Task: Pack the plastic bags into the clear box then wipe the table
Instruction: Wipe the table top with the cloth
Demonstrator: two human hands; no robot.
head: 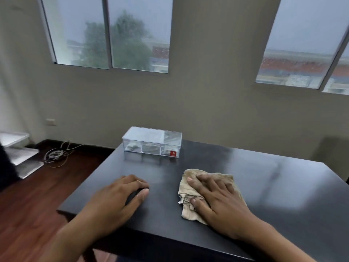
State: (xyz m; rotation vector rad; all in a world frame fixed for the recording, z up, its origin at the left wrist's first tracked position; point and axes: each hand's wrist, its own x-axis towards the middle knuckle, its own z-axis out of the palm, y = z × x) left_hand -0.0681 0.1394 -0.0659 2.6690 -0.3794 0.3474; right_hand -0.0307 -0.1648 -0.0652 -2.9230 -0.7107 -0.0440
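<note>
A clear lidded box [152, 142] with plastic bags visible inside stands at the far left of the dark table [273, 186]; a small red label marks its front right corner. A crumpled beige cloth [192, 175] lies on the table in front of it. My right hand [217, 197] presses flat on the cloth with fingers spread. My left hand [120, 197] rests on the bare tabletop to the left, fingers loosely bent, holding nothing.
The table's left edge drops to a wooden floor [28, 214] with a coil of white cable [56, 154] and stacked trays [17, 148] at the far left. A wall with windows stands right behind the table.
</note>
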